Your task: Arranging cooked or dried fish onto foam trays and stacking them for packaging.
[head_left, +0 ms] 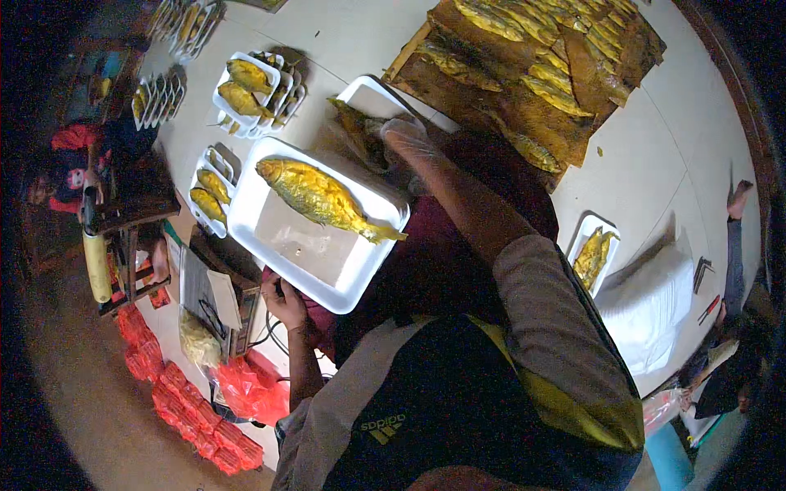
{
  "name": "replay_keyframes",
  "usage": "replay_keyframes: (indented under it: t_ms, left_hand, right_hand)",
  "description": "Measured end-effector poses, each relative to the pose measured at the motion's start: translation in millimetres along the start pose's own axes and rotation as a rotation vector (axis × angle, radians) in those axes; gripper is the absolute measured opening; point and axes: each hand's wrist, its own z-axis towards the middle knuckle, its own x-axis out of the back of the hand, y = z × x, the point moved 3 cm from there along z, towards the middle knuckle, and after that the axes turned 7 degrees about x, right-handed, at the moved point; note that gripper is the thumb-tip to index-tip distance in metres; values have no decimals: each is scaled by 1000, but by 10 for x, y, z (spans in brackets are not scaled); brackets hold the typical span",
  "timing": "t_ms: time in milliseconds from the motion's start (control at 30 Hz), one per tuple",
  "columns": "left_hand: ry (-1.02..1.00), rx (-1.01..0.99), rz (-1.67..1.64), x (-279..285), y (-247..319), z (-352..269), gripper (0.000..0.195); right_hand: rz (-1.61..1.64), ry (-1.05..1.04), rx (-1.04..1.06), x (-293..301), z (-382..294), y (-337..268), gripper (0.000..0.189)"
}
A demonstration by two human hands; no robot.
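Note:
A white foam tray (245, 208) is before me, with one large golden-yellow fish (319, 196) lying along its upper side. My left hand (285, 301) holds this tray at its lower left edge, with part of the fingers hidden beneath it. My right hand (405, 135), in a thin clear plastic glove, grips a darker fish (359, 132) that is blurred. Behind that fish is another white foam tray (371, 92), partly covered by the hand and the fish.
Many yellow fish lie on a brown sheet (442, 92) at the upper right. Trays of fish (245, 92) are stacked at the upper left. White foam trays (651, 307) are piled at the right. Red plastic packs (190, 411) lie lower left. Other people (724, 368) are at both sides.

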Motion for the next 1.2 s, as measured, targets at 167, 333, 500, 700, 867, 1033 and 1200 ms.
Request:
replay_keyframes:
  t_ms: [167,333,500,700,867,1033,1200]
  left_hand:
    - [17,81,-45,82,-152,-56,13]
    - [4,-10,-22,-5,102,-18,14]
    - [-17,4,-106,-48,57,-3,13]
    - [7,44,-34,57,-127,-30,11]
    - [-17,26,-97,-7,-65,-6,12]
    - [21,-43,-69,56,82,-1,14]
    - [1,-27,2,44,75,-6,15]
  right_hand:
    - [228,-62,60,-246,-167,-354,15]
    - [1034,29,-329,-178,-143,-340,22]
    - [2065,74,-825,-137,-5,-161,33]
    - [4526,602,-403,125,91,-2081,29]
    - [4252,84,711,1291,-503,-2621,19]
    - [4064,-12,850,1624,-1088,-2838,18]
    - [4112,-267,898,1657,-1376,-2907,21]
